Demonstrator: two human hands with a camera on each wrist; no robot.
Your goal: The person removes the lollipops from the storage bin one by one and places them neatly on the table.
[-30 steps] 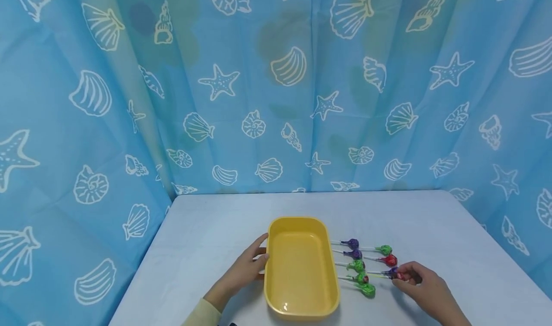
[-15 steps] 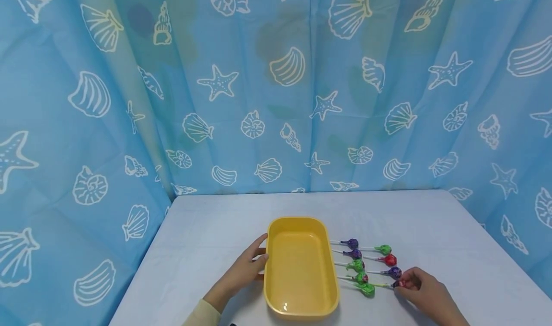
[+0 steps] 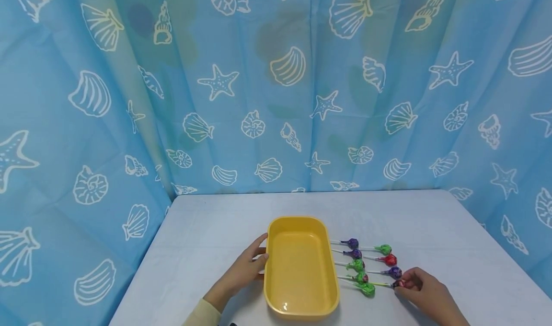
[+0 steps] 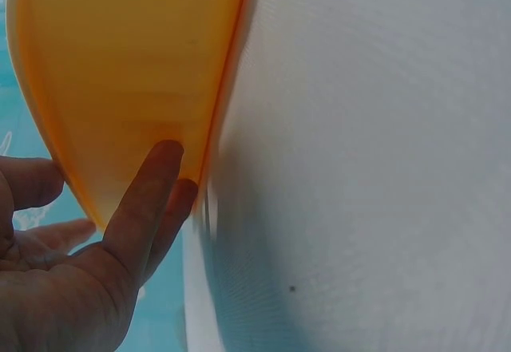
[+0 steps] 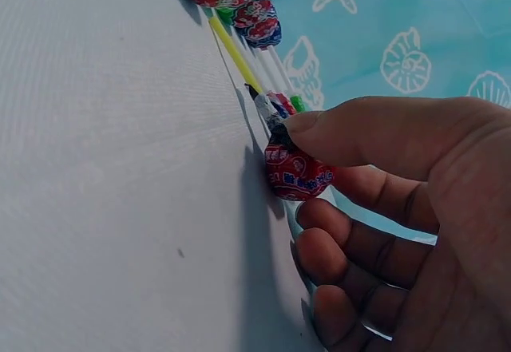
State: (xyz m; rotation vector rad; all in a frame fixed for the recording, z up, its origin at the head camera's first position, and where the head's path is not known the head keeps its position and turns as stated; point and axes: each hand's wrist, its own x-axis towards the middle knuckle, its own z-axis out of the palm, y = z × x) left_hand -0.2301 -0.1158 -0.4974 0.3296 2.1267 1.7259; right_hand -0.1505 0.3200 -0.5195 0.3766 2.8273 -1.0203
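Observation:
A red-wrapped lollipop (image 5: 297, 176) with a yellow stick is pinched by my right hand (image 3: 427, 295), thumb on its wrapper, at the near right of the lollipop group. It is low over the white table, and its stick points left. Just beyond it lies a purple lollipop (image 3: 394, 272). My left hand (image 3: 243, 272) rests against the left side of a yellow tray (image 3: 270, 292). In the left wrist view, extended fingers (image 4: 148, 196) touch the tray's outer wall. No item is visible inside the tray.
Right of the tray lie two columns of lollipops, sticks pointing left: purple ones (image 3: 353, 254), green ones (image 3: 367, 289), and a red one (image 3: 390, 260). A white cloth (image 3: 215, 220) covers the table. A blue shell-patterned curtain (image 3: 258, 100) stands behind it.
My right hand has moved slightly nearer with the yellow-stick lollipop, bringing it from over the purple lollipop to the near side of it. My left hand and the tray stay put.

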